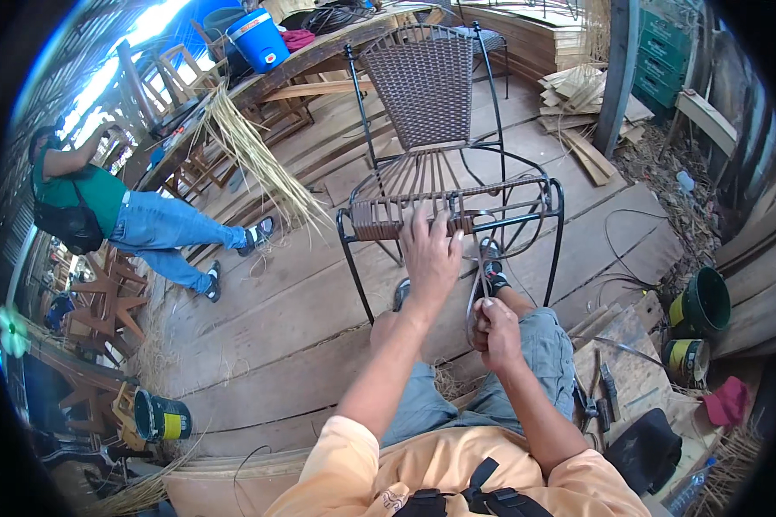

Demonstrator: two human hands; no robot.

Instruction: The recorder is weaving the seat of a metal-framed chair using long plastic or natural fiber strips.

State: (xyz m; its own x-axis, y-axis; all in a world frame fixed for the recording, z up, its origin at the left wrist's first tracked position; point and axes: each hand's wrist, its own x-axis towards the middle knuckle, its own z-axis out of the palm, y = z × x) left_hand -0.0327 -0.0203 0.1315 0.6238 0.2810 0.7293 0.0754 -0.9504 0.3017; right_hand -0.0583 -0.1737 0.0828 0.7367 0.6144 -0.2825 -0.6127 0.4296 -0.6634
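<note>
Brown woven strands lie under my left hand (429, 254), whose grip rests flat and spread on the front edge of the chair seat (405, 220), fingers pressing the weave rather than closing round anything. My right hand (496, 332), at about four o'clock from the left, is closed in a fist on a thin strand of weaving cord (476, 289) that runs up toward the seat rail; whether it loops round the rail there I cannot quite tell. The black metal chair frame (557, 226) stands on the plank floor (284, 310) at twelve o'clock from me, its woven backrest (424, 82) upright. At ten o'clock a bundle of pale cane strips (259, 159) leans down from a workbench. At nine o'clock another person in a green shirt (82, 191) sits with legs stretched out. At three o'clock stand two dark tins (700, 302).
</note>
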